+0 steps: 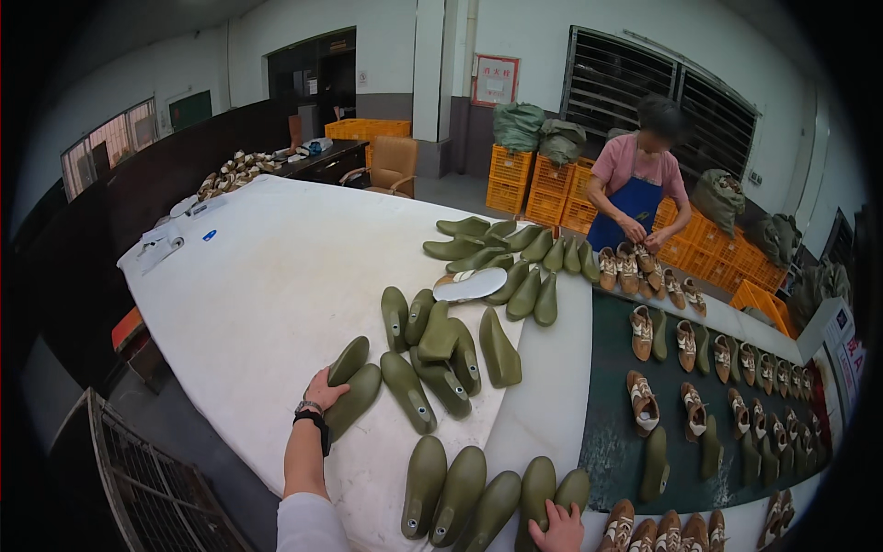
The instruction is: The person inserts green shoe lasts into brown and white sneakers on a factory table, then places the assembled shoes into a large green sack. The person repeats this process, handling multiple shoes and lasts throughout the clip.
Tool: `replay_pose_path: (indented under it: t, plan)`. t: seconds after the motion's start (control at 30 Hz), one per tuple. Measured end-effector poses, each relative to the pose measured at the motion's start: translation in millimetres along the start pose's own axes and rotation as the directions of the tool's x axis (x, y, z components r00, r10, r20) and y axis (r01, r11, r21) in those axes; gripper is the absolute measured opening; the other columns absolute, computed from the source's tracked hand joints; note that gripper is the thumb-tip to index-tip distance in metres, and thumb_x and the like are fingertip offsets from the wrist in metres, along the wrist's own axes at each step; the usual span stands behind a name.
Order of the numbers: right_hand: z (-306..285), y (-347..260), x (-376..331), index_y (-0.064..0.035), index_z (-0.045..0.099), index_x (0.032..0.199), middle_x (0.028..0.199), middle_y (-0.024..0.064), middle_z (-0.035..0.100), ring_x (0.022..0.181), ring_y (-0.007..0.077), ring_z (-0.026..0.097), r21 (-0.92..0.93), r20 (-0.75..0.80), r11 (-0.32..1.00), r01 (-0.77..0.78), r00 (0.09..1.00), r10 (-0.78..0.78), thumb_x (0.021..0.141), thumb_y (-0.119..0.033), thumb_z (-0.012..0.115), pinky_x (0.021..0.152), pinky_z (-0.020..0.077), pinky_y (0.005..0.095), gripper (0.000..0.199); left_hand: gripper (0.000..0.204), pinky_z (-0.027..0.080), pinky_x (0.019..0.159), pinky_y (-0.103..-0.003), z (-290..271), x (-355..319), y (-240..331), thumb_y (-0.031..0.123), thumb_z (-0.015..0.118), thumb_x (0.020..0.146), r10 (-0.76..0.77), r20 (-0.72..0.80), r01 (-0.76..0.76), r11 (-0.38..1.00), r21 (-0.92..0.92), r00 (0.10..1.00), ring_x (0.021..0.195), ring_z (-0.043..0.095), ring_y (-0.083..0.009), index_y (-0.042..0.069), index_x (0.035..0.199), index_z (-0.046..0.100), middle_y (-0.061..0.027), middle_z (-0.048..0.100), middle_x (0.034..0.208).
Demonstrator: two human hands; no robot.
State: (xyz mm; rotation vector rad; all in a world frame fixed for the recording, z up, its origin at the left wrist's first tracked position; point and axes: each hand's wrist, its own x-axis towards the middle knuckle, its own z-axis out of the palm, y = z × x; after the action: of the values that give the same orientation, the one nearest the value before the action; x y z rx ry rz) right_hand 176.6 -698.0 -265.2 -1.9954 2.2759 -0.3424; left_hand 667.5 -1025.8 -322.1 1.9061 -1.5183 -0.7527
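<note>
Green plastic shoe lasts lie in groups on a white-covered table [248, 304]. At the table's near left, my left hand [322, 392] grips a pair of them, an upper last [349, 361] and a lower last [357, 401]; its fingers are partly hidden. My right hand [557, 530] is at the near edge, its fingers closed over a last [537, 492] and the one beside it [572, 490]. Three more lasts [457, 495] stand just left of that hand. Between my hands and the far rows sits a cluster of lasts [439, 338].
A white insole-shaped piece [470, 284] rests among the far lasts. On the right, a dark green conveyor belt [602, 460] carries brown-and-white sneakers [642, 402] and lasts. Across it a co-worker [641, 179] handles sneakers. Orange crates [509, 177] are stacked behind; a metal rack [138, 488] stands low left.
</note>
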Motion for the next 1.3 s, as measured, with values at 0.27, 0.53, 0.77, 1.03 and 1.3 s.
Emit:
replay_pose_path:
  t: [0.27, 0.53, 0.77, 1.03, 1.3]
  plan:
    - [12, 7, -3, -0.0128, 0.059, 0.119, 0.109, 0.0107, 0.063, 0.116, 0.0434, 0.046, 0.082, -0.11, 0.996, -0.024, 0.993, 0.032, 0.075, -0.048, 0.061, 0.088, 0.0434, 0.0545, 0.056, 0.061, 0.039, 0.1, -0.038, 26, -85, -8, 0.019, 0.064, 0.079, 0.148, 0.086, -0.134, 0.98, -0.15, 0.985, 0.116, 0.049, -0.0342, -0.004, 0.131, 0.041, -0.0234, 0.05, 0.125]
    - [-2, 13, -11, -0.0112, 0.052, 0.129, 0.129, 0.0163, 0.05, 0.124, 0.0432, 0.038, 0.251, -0.038, 0.959, -0.131, 0.989, 0.145, 0.081, -0.056, 0.056, 0.093, 0.0387, 0.0583, 0.066, 0.07, 0.021, 0.112, -0.041, 78, -221, 10, 0.028, 0.055, 0.089, 0.078, 0.083, -0.072, 0.995, -0.07, 0.994, 0.135, 0.025, -0.0388, -0.009, 0.14, 0.024, -0.0276, 0.026, 0.145]
    - [-26, 34, -59, -0.0109, 0.036, 0.138, 0.105, 0.0234, 0.059, 0.07, 0.0374, 0.064, 0.188, 0.162, 0.965, -0.183, 0.975, 0.153, 0.082, -0.037, 0.059, 0.059, 0.0518, 0.0459, 0.065, 0.062, 0.019, 0.111, -0.046, 93, -275, 72, 0.02, 0.055, 0.089, 0.242, -0.07, -0.24, 0.97, 0.031, 0.968, 0.135, 0.023, -0.0421, -0.004, 0.14, 0.03, -0.025, 0.029, 0.145]
    - [-46, 75, -46, -0.011, 0.032, 0.136, 0.083, 0.0242, 0.064, 0.074, 0.0432, 0.062, 0.688, 0.248, 0.647, -0.331, 0.944, 0.219, 0.083, -0.024, 0.054, 0.071, 0.0478, 0.0514, 0.059, 0.045, 0.028, 0.105, -0.051, 150, -399, 199, 0.01, 0.067, 0.076, 0.724, 0.262, -0.739, 0.671, -0.057, 0.638, 0.129, 0.031, -0.0463, 0.002, 0.118, 0.054, -0.0216, 0.044, 0.131]
    - [-94, 152, 38, -0.0148, 0.038, 0.133, 0.083, 0.0051, 0.055, 0.057, 0.0125, 0.049, 0.862, 0.432, 0.194, -0.469, 0.878, 0.206, 0.088, -0.025, 0.055, 0.048, 0.0406, 0.0278, 0.05, 0.057, 0.033, 0.101, -0.054, 219, -414, 224, 0.019, 0.075, 0.07, 0.749, 0.444, -0.845, 0.534, 0.032, 0.491, 0.128, 0.029, -0.0493, 0.003, 0.121, 0.054, -0.022, 0.033, 0.141]
